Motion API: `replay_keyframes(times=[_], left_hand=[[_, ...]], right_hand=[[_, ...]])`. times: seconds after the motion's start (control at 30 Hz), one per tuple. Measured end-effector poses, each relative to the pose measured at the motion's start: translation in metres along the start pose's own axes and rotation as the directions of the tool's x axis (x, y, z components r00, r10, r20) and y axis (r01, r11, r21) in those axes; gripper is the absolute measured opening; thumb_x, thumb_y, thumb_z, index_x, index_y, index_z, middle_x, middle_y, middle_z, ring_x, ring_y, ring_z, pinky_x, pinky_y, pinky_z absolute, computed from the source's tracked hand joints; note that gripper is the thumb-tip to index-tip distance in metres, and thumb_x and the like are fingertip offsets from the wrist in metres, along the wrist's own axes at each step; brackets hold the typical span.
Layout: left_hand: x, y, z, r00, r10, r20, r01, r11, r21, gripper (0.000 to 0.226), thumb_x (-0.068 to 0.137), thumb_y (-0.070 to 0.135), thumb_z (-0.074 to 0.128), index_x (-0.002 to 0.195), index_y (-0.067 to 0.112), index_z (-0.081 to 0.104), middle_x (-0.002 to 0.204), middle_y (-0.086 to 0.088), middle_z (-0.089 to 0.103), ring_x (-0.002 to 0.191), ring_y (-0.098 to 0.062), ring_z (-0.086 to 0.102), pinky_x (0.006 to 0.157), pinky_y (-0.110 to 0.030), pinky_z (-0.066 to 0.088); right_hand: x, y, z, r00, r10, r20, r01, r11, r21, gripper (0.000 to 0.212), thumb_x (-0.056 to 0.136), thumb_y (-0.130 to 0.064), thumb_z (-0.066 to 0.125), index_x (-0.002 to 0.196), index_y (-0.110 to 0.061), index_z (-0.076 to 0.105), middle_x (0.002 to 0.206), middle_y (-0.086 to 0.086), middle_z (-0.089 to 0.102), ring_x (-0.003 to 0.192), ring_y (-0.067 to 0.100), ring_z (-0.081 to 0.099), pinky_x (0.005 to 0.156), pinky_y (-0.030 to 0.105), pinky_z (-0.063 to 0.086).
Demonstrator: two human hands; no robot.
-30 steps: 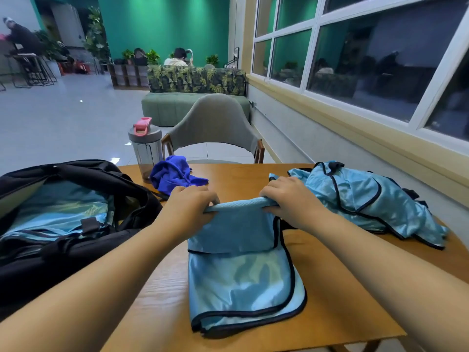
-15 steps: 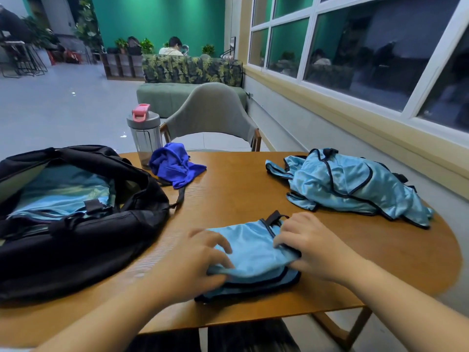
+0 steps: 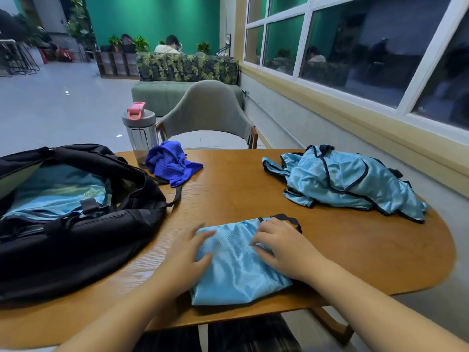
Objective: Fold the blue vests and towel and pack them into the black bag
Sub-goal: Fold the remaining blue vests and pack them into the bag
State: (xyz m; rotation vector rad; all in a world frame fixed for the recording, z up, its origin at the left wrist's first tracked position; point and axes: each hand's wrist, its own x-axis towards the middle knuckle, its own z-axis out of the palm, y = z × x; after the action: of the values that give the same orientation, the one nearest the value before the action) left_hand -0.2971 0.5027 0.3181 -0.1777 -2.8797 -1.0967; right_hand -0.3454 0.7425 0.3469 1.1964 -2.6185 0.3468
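Observation:
A folded light-blue vest [image 3: 236,265] with black trim lies near the table's front edge. My left hand [image 3: 186,257] rests flat on its left side with fingers spread. My right hand [image 3: 281,247] presses on its right side, fingertips bent down onto the cloth. The black bag [image 3: 76,229] lies open at the left with light-blue fabric inside. A crumpled heap of light-blue vests [image 3: 352,181] sits at the right. A dark-blue towel [image 3: 172,162] lies bunched at the back, beside the bag.
A grey bottle [image 3: 140,130] with a pink lid stands behind the towel. The wooden table [image 3: 241,189] is rounded at its right end. A grey chair [image 3: 208,113] faces me across it. A window wall runs along the right.
The vest was folded over toward me and now lies as a compact packet. Both hands went from gripping its far edge to lying on top of it.

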Motion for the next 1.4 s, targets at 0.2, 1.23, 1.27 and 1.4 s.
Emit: replay_keyframes(times=[0.2, 1.23, 1.27, 1.4], left_hand=[[0.008, -0.015, 0.006, 0.96, -0.238, -0.149, 0.275, 0.901, 0.335, 0.086, 0.091, 0.061, 0.038, 0.152, 0.013, 0.001, 0.161, -0.002, 0.003, 0.147, -0.016, 0.0, 0.118, -0.034, 0.003], [0.021, 0.005, -0.049, 0.913, -0.089, -0.399, -0.009, 0.972, -0.236, 0.029, 0.091, 0.013, 0.059, 0.079, 0.018, 0.033, 0.068, 0.004, 0.039, 0.058, -0.006, 0.036, 0.059, -0.015, 0.034], [0.022, 0.007, -0.058, 0.923, -0.053, -0.382, -0.038, 0.973, -0.228, 0.028, 0.091, 0.014, 0.06, 0.081, 0.02, 0.034, 0.069, 0.004, 0.04, 0.058, -0.005, 0.037, 0.06, -0.015, 0.034], [0.021, 0.018, -0.09, 0.961, 0.08, -0.266, -0.144, 0.962, -0.234, 0.029, 0.089, 0.022, 0.063, 0.084, 0.031, 0.037, 0.069, -0.006, 0.049, 0.06, -0.009, 0.042, 0.062, -0.027, 0.04]], right_hand=[[0.032, -0.016, 0.02, 0.918, 0.165, 0.36, -0.14, 0.986, -0.096, 0.057, 0.102, -0.049, 0.028, 0.151, -0.023, 0.022, 0.159, -0.009, 0.016, 0.148, 0.011, 0.0, 0.119, 0.04, -0.006], [0.038, 0.013, 0.003, 0.752, 0.372, 0.544, -0.577, 0.77, 0.272, 0.024, 0.102, -0.03, 0.04, 0.107, -0.028, 0.064, 0.109, -0.013, 0.064, 0.098, 0.006, 0.058, 0.082, 0.023, 0.046], [0.043, 0.011, 0.002, 0.755, 0.344, 0.558, -0.544, 0.804, 0.241, 0.024, 0.102, -0.026, 0.041, 0.109, -0.026, 0.064, 0.112, -0.011, 0.064, 0.099, 0.008, 0.058, 0.079, 0.02, 0.045], [0.072, -0.009, -0.004, 0.844, 0.307, 0.439, -0.497, 0.754, 0.429, 0.023, 0.098, -0.028, 0.047, 0.11, -0.025, 0.066, 0.111, -0.013, 0.066, 0.102, 0.005, 0.06, 0.082, 0.015, 0.047]])
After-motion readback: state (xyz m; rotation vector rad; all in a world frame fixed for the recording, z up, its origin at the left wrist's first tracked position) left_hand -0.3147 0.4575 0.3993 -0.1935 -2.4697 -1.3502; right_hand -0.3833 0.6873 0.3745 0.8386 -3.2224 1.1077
